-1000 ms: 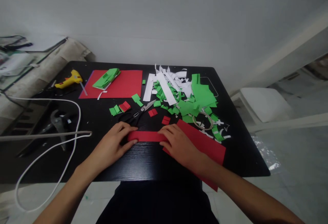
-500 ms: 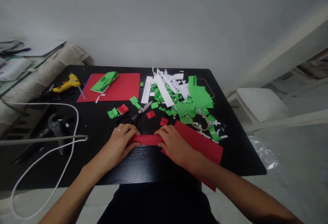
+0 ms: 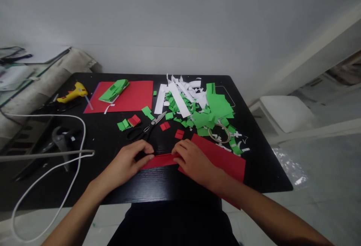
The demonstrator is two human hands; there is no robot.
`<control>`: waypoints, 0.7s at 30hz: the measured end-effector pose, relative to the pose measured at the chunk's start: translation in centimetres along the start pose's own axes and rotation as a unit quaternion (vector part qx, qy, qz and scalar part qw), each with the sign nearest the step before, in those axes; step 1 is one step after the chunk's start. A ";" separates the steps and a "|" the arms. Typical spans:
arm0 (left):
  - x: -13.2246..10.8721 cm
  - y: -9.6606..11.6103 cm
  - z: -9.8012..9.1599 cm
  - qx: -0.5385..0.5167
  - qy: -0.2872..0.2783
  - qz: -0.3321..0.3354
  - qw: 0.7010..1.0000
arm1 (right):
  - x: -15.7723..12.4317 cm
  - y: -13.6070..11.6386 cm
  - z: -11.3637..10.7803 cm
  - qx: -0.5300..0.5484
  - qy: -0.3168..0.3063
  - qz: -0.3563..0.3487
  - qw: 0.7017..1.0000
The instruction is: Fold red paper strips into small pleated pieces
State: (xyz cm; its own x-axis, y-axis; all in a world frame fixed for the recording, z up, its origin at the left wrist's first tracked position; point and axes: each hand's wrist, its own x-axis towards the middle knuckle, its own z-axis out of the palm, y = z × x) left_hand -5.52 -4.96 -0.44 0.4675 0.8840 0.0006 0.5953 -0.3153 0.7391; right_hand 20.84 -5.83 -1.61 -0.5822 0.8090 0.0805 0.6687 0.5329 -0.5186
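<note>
A narrow strip of red paper (image 3: 162, 160) lies between my hands near the table's front edge, with a fold along its far side. My left hand (image 3: 130, 159) pinches its left end between thumb and fingers. At the other end, my right hand (image 3: 191, 159) grips the strip with curled fingers. Under my right wrist lies a larger red sheet (image 3: 220, 156), partly hidden by the arm. Black-handled scissors (image 3: 148, 127) rest partly open just beyond my left hand. Small folded red pieces (image 3: 179, 134) lie beyond the strip.
Green paper scraps (image 3: 217, 105) and white strips (image 3: 180, 99) are heaped at the back right, beside a tape ring (image 3: 219, 133). A yellow glue gun (image 3: 73, 92) and red sheets (image 3: 135, 95) lie back left. A white cable (image 3: 81, 137) loops over the left side.
The strip's left end has tilted toward me and its far edge has come up along the fold. My left thumb and fingers have moved further apart.
</note>
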 end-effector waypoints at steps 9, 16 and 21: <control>-0.5 -0.8 1.0 0.052 -0.020 0.067 0.996 | -0.3 0.1 0.6 -0.046 -0.016 -0.005 0.999; -1.1 -0.6 2.0 0.126 -0.009 0.094 0.987 | -0.5 -0.1 0.8 -0.062 -0.014 -0.004 0.998; -1.3 -0.2 2.7 0.138 0.012 0.085 0.987 | -0.3 0.3 0.8 -0.048 -0.003 -0.002 0.999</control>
State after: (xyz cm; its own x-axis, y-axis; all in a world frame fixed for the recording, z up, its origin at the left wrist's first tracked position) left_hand -4.49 -7.01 -2.45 0.5612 0.8178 0.1273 0.6667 -0.5378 0.5159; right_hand 20.87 -6.11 -2.50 -0.5880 0.8052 0.0770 0.7068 0.5578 -0.4351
